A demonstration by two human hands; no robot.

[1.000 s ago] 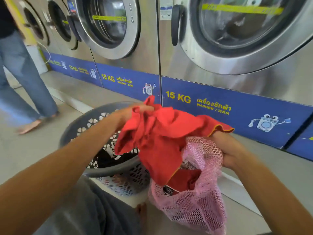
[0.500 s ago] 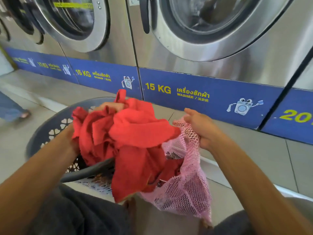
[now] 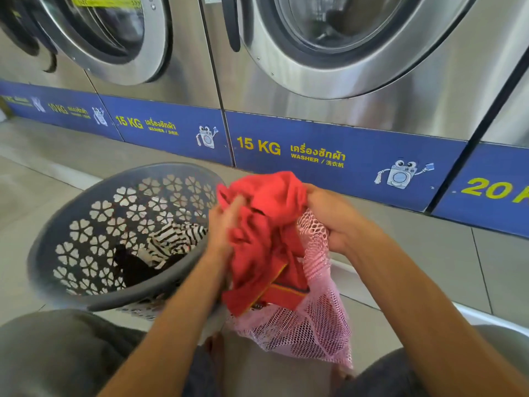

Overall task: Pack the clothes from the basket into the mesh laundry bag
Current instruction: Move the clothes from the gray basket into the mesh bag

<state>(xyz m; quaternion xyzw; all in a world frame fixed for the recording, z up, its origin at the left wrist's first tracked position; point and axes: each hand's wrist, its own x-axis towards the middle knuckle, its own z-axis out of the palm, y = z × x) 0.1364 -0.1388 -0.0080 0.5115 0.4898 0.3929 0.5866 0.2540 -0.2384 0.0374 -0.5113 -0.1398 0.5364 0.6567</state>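
A person seated on the laundromat floor works a red garment (image 3: pixel 266 224) into a pink mesh bag (image 3: pixel 303 325); the left hand (image 3: pixel 226 224), blurred with motion, has its fingers pressed into the bunched cloth, though whether they curl round a fold I cannot tell; the right hand (image 3: pixel 329 216) is closed on the far rim of the bag's mouth, with a fold of the red cloth seemingly caught in the same grip.

The garment looks light, soft and limp; it will crumple wherever it is pushed and spring back a little, so it is best taken in handfuls at the bunched top and fed down, not by its loose hem, which hangs over the near lip of the bag. The netting is just as floppy and gives no rim of its own; it likely stays open only while a hand holds it, and its holes could snag fingers or trim.

To the left, touching the left forearm, stands a grey basket (image 3: pixel 65 224) with 1 striped piece (image 3: pixel 174 242) and something dark (image 3: pixel 134 267) lying in its bottom; its high wall must be cleared on each reach. The washers (image 3: pixel 372 90) stand close on the far side; open floor lies to the right of the bag.
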